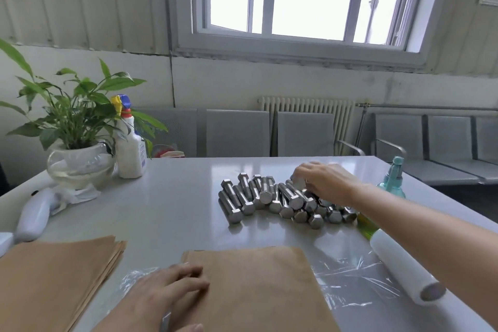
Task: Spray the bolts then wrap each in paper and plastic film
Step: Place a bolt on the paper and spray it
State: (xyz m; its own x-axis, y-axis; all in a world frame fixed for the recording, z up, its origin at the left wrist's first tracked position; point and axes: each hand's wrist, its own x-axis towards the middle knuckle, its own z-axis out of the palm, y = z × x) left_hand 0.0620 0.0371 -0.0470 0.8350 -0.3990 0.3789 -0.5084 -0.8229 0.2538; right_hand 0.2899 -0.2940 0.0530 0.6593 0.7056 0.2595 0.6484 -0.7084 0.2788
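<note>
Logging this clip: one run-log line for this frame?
right hand grips bolt in pile | left hand presses paper sheet over film

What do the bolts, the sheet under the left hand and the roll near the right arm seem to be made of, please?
Bolts: bare metal, probably steel, with silvery glinting heads. Sheet: matte brown paper, kraft-like. Roll: clear plastic film, judging by the shiny wrinkled length spread on the table.

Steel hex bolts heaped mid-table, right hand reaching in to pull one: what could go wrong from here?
1. The right hand lifts from a loose pile of steel hex bolts; neighbours may roll across the glossy white table.
2. The forearm passes close over the teal spray bottle and could knock it.
3. The clear plastic film under the brown paper sheet looks wrinkled and may bunch.
</note>
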